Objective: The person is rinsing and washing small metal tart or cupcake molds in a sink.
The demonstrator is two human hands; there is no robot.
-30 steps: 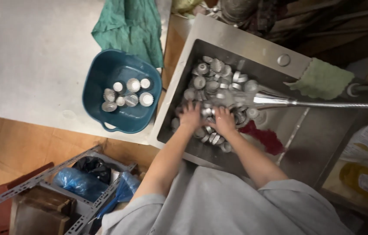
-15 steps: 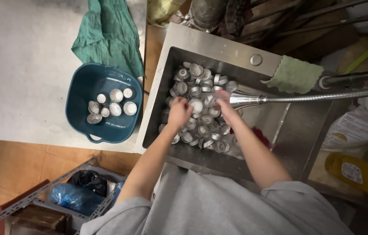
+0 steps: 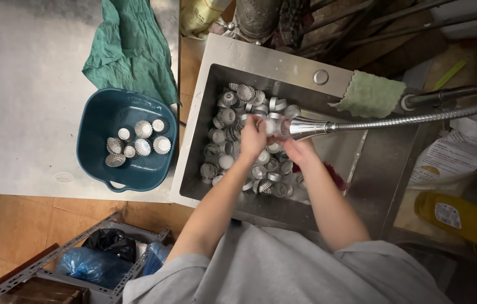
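Both my hands are over a steel sink [image 3: 261, 62] filled with several small fluted metal moulds [image 3: 233, 101]. My left hand [image 3: 253, 138] and my right hand [image 3: 296, 150] meet around one small metal mould [image 3: 272, 126], held right at the nozzle of a pull-out spray tap [image 3: 306, 128]. The tap's flexible metal hose [image 3: 418, 118] runs off to the right. How each hand's fingers grip the mould is partly hidden.
A teal plastic tub [image 3: 94, 143] holding several moulds sits on the steel worktop [image 3: 18, 84] left of the sink. A green cloth [image 3: 131, 50] lies behind it, a light green rag [image 3: 371, 93] on the sink's rim. A yellow bottle [image 3: 458, 217] lies at right.
My hands have risen from the pile of moulds to the tap nozzle, bringing one mould up with them. The view has shifted slightly.
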